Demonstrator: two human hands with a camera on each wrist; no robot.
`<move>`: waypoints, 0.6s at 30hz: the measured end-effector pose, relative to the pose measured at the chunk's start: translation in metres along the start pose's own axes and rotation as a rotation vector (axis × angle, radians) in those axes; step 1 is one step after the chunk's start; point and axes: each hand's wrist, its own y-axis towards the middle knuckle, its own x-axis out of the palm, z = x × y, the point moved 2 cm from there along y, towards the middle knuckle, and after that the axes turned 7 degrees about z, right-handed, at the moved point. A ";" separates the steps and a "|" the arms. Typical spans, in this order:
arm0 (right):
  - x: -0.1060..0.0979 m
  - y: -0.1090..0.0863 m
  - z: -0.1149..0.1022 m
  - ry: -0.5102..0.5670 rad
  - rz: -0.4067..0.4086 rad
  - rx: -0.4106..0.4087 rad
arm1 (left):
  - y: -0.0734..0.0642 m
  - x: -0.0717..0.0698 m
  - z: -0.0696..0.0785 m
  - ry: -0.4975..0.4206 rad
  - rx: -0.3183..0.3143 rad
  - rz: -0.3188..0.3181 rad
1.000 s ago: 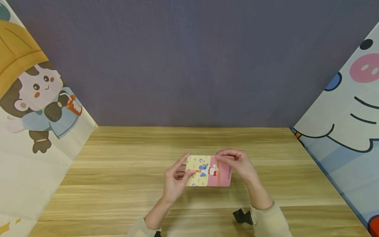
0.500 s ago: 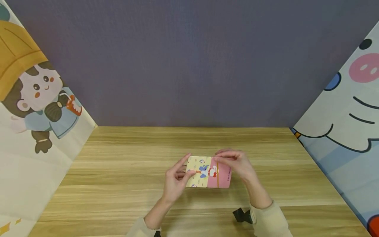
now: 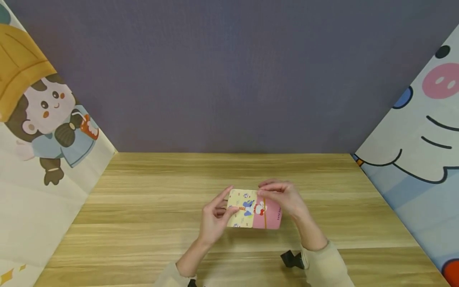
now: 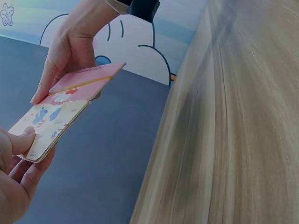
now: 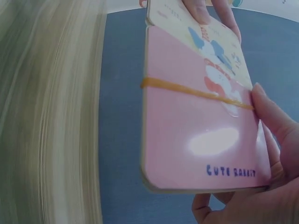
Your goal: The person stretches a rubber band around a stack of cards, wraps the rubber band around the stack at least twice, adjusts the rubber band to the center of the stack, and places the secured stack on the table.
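Observation:
My left hand point(image 3: 211, 219) holds the yellow notebook point(image 3: 239, 197), thumb on its cover and fingers underneath. Edge to edge with it is a pink notebook point(image 5: 196, 135) lettered "CUTE RABBIT". Both have rounded corners and printed animal figures. An orange rubber band point(image 5: 196, 92) runs across the pink cover. At the pink notebook's far edge, my right hand point(image 3: 285, 199) pinches with the thumb close to the band's end and the other fingers behind. The left wrist view shows layered edges on the yellow notebook point(image 4: 56, 123); the undersides are mostly hidden.
Below the hands lies a wood-grain table point(image 3: 161, 191). A dark grey panel point(image 3: 229, 79) stands along its back edge. Printed cartoon walls flank the left point(image 3: 46, 119) and right point(image 3: 412, 159) sides. A black device point(image 3: 292, 260) sits at the right cuff.
The right hand has shifted slightly left along the far edge. The rubber band's two visible strands have come together into one line. The left hand keeps its hold and drifts slightly right.

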 end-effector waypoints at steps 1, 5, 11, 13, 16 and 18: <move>0.000 0.000 0.000 0.003 0.000 -0.001 | 0.000 0.000 0.000 -0.001 -0.007 0.004; -0.001 0.001 0.000 0.015 -0.007 -0.013 | 0.001 -0.001 0.000 -0.003 -0.035 0.014; -0.010 0.016 0.038 0.133 -0.086 -0.181 | 0.001 -0.003 -0.001 -0.006 -0.003 0.015; -0.013 0.018 0.043 0.165 -0.098 -0.230 | 0.001 -0.004 -0.002 -0.011 0.010 0.014; -0.014 0.016 0.041 0.171 -0.088 -0.247 | 0.001 -0.005 -0.003 -0.018 0.022 0.010; -0.012 0.004 0.014 0.122 -0.053 -0.208 | 0.001 -0.006 -0.004 -0.019 0.020 0.009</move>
